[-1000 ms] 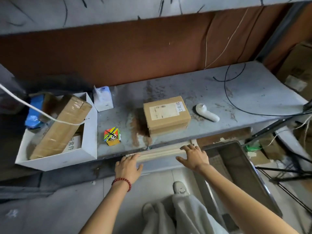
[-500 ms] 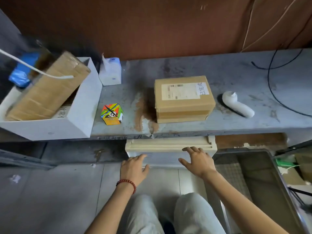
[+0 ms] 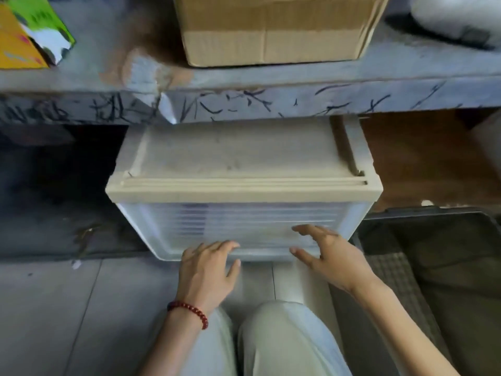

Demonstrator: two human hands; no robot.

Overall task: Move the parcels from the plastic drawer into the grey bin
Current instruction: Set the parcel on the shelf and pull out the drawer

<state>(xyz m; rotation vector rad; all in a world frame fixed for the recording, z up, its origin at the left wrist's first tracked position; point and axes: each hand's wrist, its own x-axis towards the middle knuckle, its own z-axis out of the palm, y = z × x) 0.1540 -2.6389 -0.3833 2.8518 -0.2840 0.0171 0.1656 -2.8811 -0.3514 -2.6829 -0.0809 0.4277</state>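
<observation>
under a scuffed grey worktop (image 3: 298,77), on a pale tiled floor (image 3: 54,308), sits the plastic drawer (image 3: 244,229), a clear ribbed front set in a beige frame (image 3: 244,189) with a dusty flat top. the drawer looks shut or almost shut, pushed back beneath the worktop edge, so the parcels meant to be inside cannot be made out through the cloudy front. the left hand (image 3: 207,270), with a red bead bracelet (image 3: 189,312) on the wrist, lies flat with its fingers on the lower lip of the drawer front, seemingly placed to hook under and pull. the right hand (image 3: 329,255) hovers just beside the right part of the front, fingers spread apart and holding nothing; whether it touches the plastic is hard to tell because of blur. both grips are empty, neither closed on anything. the person is crouched low, knees in light trousers (image 3: 271,340) at the bottom of the view, probably to reach this floor-level unit. just to the right of the drawer, close at hand, stands the grey bin (image 3: 379,240), its dark rim near the right hand, which should make for a short carry. above, on the worktop, rest a taped cardboard box (image 3: 271,31), a bright yellow and green object (image 3: 29,31) at the left, and a white rounded item (image 3: 455,17) at the right; none belongs to this step. judged from this, the task has barely begun: opening comes first.
</observation>
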